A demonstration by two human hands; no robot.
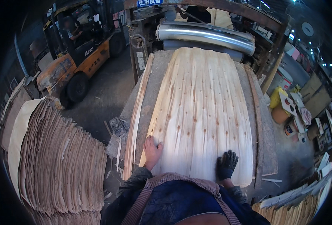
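A pale, knotty wood veneer sheet [199, 112] lies lengthwise on a grey feed table [154, 80], its far end at a pair of shiny metal rollers [207, 35]. My bare left hand [151, 150] rests flat on the sheet's near left edge. My right hand [226, 164], in a dark glove, presses flat on the near right part of the sheet. Neither hand grips anything.
A tall stack of veneer sheets [61, 165] stands at my left. An orange forklift [79, 62] with a person seated in it is at the far left. A narrow veneer strip [136, 116] lies along the table's left side. Buckets and clutter [286, 108] sit at right.
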